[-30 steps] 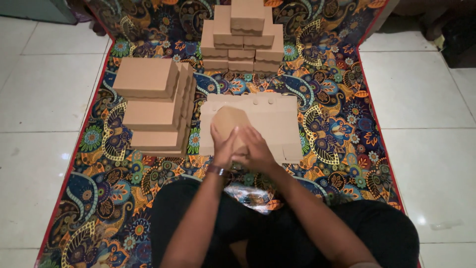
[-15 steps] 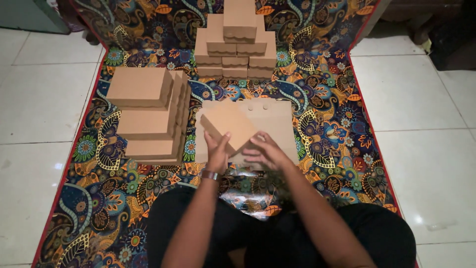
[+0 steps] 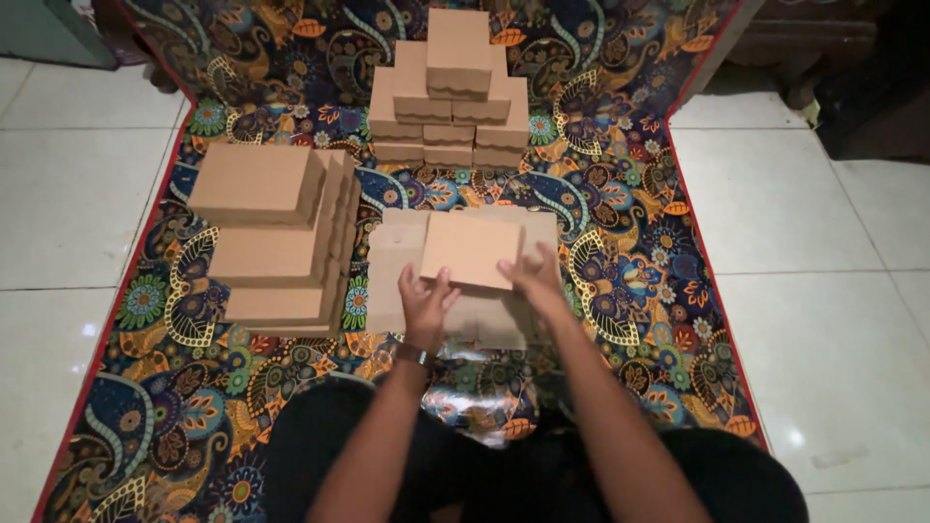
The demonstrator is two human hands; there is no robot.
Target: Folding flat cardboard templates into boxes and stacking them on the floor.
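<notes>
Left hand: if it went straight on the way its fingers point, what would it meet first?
The left hand points up-frame, already touching the cardboard box; beyond it, probably the pile of folded boxes, though depth is unclear.

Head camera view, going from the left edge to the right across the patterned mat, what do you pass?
White floor tiles → stepped stack of flat cardboard → left hand → cardboard piece → right hand → white floor tiles again.

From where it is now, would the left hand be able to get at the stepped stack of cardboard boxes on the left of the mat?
Probably yes. The left hand is on the near edge of the cardboard piece, and the stepped stack lies just to its left with only bare patterned mat between them. It would have to let go of the piece first.
</notes>
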